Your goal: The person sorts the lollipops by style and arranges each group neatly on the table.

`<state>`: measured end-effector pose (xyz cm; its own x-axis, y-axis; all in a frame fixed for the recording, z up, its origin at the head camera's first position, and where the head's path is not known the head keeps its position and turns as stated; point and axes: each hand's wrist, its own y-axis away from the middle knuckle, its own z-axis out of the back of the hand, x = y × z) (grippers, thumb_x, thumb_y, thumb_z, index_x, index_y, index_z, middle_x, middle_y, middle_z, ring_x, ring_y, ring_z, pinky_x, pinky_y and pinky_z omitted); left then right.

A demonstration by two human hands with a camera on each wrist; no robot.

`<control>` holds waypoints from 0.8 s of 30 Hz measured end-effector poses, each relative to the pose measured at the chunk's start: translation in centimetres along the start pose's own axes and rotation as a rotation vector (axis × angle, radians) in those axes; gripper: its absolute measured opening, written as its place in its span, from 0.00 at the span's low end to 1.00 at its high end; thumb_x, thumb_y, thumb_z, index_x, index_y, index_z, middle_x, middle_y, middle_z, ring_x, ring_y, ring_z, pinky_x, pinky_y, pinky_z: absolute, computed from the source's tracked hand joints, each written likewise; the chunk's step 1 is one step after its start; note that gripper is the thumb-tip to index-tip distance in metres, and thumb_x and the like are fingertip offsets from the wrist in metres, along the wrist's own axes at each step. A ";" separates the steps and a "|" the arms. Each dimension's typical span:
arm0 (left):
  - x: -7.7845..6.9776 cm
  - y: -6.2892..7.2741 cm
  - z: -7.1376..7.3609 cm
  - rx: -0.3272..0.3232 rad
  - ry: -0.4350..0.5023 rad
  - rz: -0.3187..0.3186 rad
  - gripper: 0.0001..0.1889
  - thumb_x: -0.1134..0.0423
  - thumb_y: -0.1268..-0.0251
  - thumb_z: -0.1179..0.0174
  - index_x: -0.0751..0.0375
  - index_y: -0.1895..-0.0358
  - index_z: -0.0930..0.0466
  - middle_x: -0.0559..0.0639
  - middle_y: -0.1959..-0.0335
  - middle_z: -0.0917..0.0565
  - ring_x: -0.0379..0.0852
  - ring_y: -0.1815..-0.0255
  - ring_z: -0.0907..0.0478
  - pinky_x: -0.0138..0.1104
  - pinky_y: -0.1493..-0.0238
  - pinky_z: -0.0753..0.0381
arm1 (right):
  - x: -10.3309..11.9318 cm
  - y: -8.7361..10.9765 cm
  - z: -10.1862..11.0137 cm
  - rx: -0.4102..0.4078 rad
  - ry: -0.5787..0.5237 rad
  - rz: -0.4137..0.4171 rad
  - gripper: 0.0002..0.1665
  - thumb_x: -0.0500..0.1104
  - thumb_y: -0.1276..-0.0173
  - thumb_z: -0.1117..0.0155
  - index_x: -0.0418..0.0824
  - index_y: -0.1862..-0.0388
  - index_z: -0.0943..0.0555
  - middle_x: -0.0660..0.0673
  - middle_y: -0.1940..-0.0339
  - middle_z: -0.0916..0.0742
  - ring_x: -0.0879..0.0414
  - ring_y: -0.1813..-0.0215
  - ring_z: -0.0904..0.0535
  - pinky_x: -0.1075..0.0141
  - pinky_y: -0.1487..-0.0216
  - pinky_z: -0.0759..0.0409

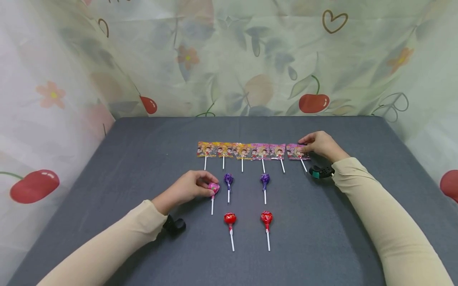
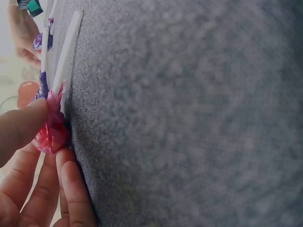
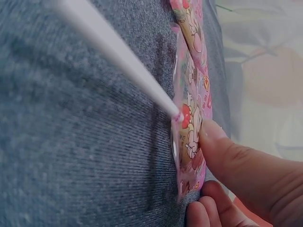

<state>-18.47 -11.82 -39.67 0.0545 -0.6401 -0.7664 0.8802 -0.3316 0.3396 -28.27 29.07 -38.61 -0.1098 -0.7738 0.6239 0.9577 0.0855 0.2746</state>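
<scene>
My left hand pinches the head of a pink-wrapped lollipop, its white stick pointing toward me. In the left wrist view, the thumb lies over the pink wrapper with the fingers beneath. My right hand holds the right end of a pink flat-packet lollipop between thumb and fingers. This packet is the rightmost of a row, and its stick angles down and right. Close beside the left hand lies a purple lollipop.
The row continues left with pink packets and yellow packets. A second purple lollipop and two red lollipops, one left and one right, lie nearer me on the grey tablecloth. A patterned curtain stands behind.
</scene>
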 end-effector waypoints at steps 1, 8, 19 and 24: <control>0.0 0.0 0.0 0.000 -0.001 -0.001 0.13 0.64 0.42 0.31 0.51 0.53 0.16 0.49 0.55 0.19 0.46 0.58 0.23 0.34 0.61 0.23 | 0.0 0.1 0.0 0.000 0.002 0.005 0.23 0.42 0.34 0.34 0.32 0.42 0.22 0.31 0.42 0.21 0.42 0.43 0.28 0.45 0.38 0.33; 0.2 0.0 0.1 0.003 0.000 -0.011 0.13 0.64 0.42 0.31 0.51 0.53 0.16 0.49 0.54 0.19 0.46 0.57 0.23 0.34 0.60 0.23 | 0.9 0.9 0.2 0.004 -0.017 0.064 0.29 0.50 0.31 0.37 0.33 0.38 0.26 0.31 0.41 0.22 0.40 0.40 0.27 0.44 0.38 0.32; 0.3 0.0 -0.1 -0.010 0.004 -0.017 0.13 0.65 0.43 0.31 0.52 0.54 0.16 0.50 0.56 0.19 0.45 0.59 0.23 0.34 0.62 0.24 | 8.2 5.0 -1.3 -0.071 -0.289 0.342 0.34 0.50 0.32 0.36 0.43 0.31 0.33 0.40 0.31 0.27 0.45 0.30 0.32 0.47 0.35 0.32; 0.3 -0.1 -0.1 -0.013 0.001 -0.016 0.13 0.65 0.43 0.31 0.51 0.54 0.16 0.50 0.56 0.19 0.45 0.59 0.23 0.34 0.62 0.24 | 11.2 6.9 -3.4 -0.029 -0.398 0.461 0.33 0.45 0.32 0.35 0.44 0.30 0.33 0.42 0.31 0.26 0.48 0.30 0.31 0.49 0.36 0.30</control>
<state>-18.43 -11.90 -40.00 0.0415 -0.6340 -0.7722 0.8868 -0.3327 0.3207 -22.00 18.86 -32.18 0.2328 -0.3665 0.9008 0.9365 0.3344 -0.1060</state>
